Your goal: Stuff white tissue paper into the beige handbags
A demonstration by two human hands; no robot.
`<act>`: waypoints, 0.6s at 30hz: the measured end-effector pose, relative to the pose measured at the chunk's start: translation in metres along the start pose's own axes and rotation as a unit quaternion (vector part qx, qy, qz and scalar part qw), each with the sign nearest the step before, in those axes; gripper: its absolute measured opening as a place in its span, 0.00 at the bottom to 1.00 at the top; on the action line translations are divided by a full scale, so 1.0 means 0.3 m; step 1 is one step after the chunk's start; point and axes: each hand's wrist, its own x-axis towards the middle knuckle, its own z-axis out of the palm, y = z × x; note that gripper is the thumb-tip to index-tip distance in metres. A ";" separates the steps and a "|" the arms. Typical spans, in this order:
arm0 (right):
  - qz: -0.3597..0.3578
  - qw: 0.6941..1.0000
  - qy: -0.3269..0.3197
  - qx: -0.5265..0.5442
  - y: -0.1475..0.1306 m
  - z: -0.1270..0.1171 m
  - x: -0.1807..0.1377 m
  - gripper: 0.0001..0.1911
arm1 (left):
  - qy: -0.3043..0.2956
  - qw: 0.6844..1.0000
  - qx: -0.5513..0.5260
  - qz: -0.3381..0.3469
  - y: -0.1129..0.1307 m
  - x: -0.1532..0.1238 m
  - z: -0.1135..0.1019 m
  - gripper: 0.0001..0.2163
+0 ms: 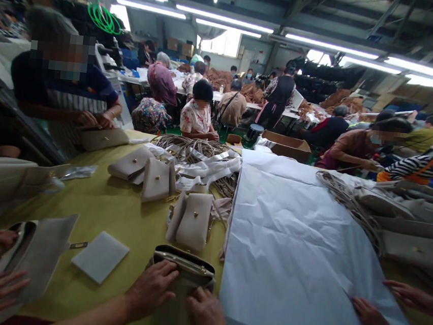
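While both hands press on a beige clasp purse [185, 274] at the table's near edge, the left hand [153, 288] lies flat on its front and the right hand [207, 317] grips its lower side, so the purse seems mid-handling, its metal frame facing away. Beyond lie a grey card [100, 256], finished purses [191, 220], white tissue paper [288, 251] and coiled straps [190, 149] toward the far edge.

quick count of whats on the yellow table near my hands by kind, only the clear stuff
Beige closed flap bags: 3
Open bag under left hand and right hand: 1
Grey square card: 1
White paper stack: 1
Strap bundle: 1
Total: 7
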 end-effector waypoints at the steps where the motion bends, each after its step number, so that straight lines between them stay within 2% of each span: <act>1: -0.006 1.000 -0.015 0.010 0.008 0.002 -0.002 0.11 | -0.012 1.000 0.006 -0.023 -0.001 -0.008 0.020 0.26; 3: -0.014 0.997 -0.026 0.066 0.042 -0.021 -0.018 0.08 | -0.023 0.998 0.019 -0.059 -0.001 -0.018 0.057 0.31; 4: -0.003 0.995 -0.009 0.104 0.067 -0.043 -0.032 0.07 | -0.022 0.997 0.023 -0.068 0.000 -0.019 0.073 0.32; 7: 0.094 0.974 0.079 0.190 0.158 -0.129 -0.092 0.09 | -0.001 0.996 0.030 -0.087 0.008 -0.011 0.100 0.31; 10: 0.173 0.959 0.084 0.208 0.237 -0.185 -0.151 0.10 | 0.029 0.994 0.030 -0.104 0.021 0.009 0.104 0.28; 14: 0.182 0.952 0.082 0.231 0.291 -0.177 -0.192 0.19 | 0.011 0.991 0.037 -0.126 0.042 0.028 0.098 0.27; 18: 0.203 0.916 0.133 0.319 0.313 -0.153 -0.182 0.29 | 0.010 0.990 0.018 -0.138 0.067 0.027 0.084 0.26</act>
